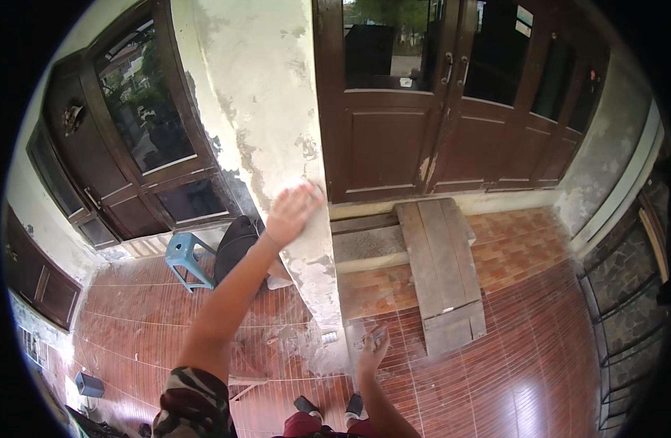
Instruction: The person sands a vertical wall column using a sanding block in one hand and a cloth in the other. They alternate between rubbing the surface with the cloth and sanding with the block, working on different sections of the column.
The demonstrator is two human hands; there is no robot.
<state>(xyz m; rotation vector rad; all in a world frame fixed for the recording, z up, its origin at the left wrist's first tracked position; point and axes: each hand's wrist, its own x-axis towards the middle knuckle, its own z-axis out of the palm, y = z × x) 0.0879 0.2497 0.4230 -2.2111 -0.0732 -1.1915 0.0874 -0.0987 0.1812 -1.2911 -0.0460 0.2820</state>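
My left hand (294,213) is raised, arm stretched out, and presses against the face of a pale plastered pillar (273,95) near its right edge. Something whitish shows at its fingertips; the fingers cover most of it, so its kind stays unclear. Lower down, to the right of the pillar's foot, my right hand (373,352) hangs with its fingers bent. A small greyish bit appears between thumb and fingers, too small to name. The pillar's paint is patchy and flaked, with grey plaster showing along its edges.
Wooden boards (445,270) slope from the doorstep to the red tiled floor (525,321). A blue plastic stool (187,255) and a dark rounded object (237,248) stand left behind the pillar. Brown double doors (390,150) rise at the right, and a metal railing (605,343) borders the far right.
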